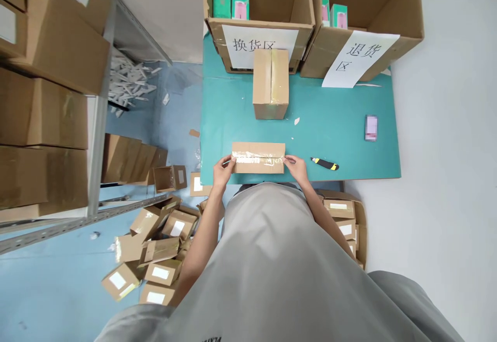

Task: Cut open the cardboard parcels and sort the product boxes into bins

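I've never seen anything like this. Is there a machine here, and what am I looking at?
No machine shows, only a person's two bare hands. The one picture comes from a camera worn on the head, looking forward and down, so the grey shirt below is the wearer's own. The left hand and right hand hold a small taped box by its two ends, at the near edge of a green table. Beyond it stands a taller taped box. A yellow-and-black knife lies to the right. At the back are two large open cartons with paper signs.
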### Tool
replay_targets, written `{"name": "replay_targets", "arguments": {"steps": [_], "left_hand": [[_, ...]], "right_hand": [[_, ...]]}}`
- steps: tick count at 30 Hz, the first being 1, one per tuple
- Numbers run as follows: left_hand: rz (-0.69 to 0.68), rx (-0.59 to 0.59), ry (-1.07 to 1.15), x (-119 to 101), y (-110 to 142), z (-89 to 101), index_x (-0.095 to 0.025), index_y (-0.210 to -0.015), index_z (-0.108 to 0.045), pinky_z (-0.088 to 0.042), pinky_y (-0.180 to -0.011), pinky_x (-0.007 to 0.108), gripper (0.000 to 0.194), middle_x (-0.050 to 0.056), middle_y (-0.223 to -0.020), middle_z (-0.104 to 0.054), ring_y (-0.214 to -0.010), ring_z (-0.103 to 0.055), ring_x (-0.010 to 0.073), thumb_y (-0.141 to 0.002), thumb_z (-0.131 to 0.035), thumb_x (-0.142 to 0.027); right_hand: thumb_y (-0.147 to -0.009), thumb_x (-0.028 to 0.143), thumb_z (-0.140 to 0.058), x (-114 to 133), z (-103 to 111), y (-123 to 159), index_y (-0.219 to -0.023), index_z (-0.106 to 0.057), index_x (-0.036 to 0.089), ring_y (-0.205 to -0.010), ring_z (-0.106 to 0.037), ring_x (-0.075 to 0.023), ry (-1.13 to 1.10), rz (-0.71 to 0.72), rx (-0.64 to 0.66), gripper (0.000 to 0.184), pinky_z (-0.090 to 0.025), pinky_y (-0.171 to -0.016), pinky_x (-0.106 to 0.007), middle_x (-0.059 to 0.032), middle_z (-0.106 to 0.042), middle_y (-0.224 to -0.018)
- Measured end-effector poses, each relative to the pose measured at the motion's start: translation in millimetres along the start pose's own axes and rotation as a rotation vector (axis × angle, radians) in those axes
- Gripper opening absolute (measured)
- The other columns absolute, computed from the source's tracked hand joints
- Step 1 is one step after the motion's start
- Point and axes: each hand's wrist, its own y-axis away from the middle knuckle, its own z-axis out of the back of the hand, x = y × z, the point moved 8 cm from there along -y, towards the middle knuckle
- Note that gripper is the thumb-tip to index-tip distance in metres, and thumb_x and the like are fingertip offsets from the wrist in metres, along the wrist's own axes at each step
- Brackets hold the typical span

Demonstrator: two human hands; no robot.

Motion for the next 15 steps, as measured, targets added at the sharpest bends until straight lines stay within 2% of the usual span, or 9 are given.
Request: {"name": "replay_targets", "arguments": {"steps": [4, 9, 12, 15], "left_hand": [[-0.038, -0.021, -0.008, -5.4, 6.8, 2.1, -0.014, -0.116, -0.082, -0.06, -0.116, 0.048, 0.043, 0.019, -0.132, -0.083, -0.126, -0.078, 0.0344, -0.09, -0.081, -0.048], [-0.141, 0.015, -0.068, -35.8, 23.7, -11.7, -0.015, -0.106, -0.077, -0.063, -0.107, 0.045, 0.039, 0.017, -0.115, -0.084, -0.11, -0.08, 0.0307, -0.093, -0.081, -0.051], [-0.269, 0.062, -0.215, -71.0, 42.4, -32.7, -0.018, -0.107, -0.074, -0.062, -0.102, 0.042, 0.032, 0.014, -0.114, -0.08, -0.104, -0.078, 0.0277, -0.094, -0.08, -0.047], [-0.438, 0.189, -0.418, -113.6, 67.4, -68.9, -0.022, -0.104, -0.071, -0.06, -0.101, 0.042, 0.026, 0.01, -0.112, -0.076, -0.105, -0.075, 0.0281, -0.096, -0.081, -0.044]], "right_hand": [[-0.089, 0.055, -0.084, -4.4, 1.6, -3.2, -0.101, -0.086, 0.021, -0.107, -0.086, -0.034, 0.002, -0.019, 0.0, 0.036, -0.067, -0.107, -0.05, -0.0161, -0.09, -0.113], [-0.089, 0.061, -0.08, -16.3, 18.0, -7.9, -0.101, -0.085, 0.019, -0.107, -0.085, -0.033, -0.012, -0.042, -0.034, 0.045, -0.067, -0.106, -0.048, -0.0174, -0.089, -0.113], [-0.089, 0.066, -0.077, -31.2, 39.0, -7.9, -0.103, -0.084, 0.019, -0.111, -0.083, -0.0336, -0.006, -0.074, -0.071, 0.05, -0.066, -0.106, -0.047, -0.0183, -0.089, -0.115], [-0.089, 0.07, -0.071, -49.9, 60.7, -7.3, -0.105, -0.084, 0.019, -0.111, -0.082, -0.034, 0.012, -0.122, -0.106, 0.055, -0.066, -0.103, -0.048, -0.0191, -0.088, -0.114]]}}
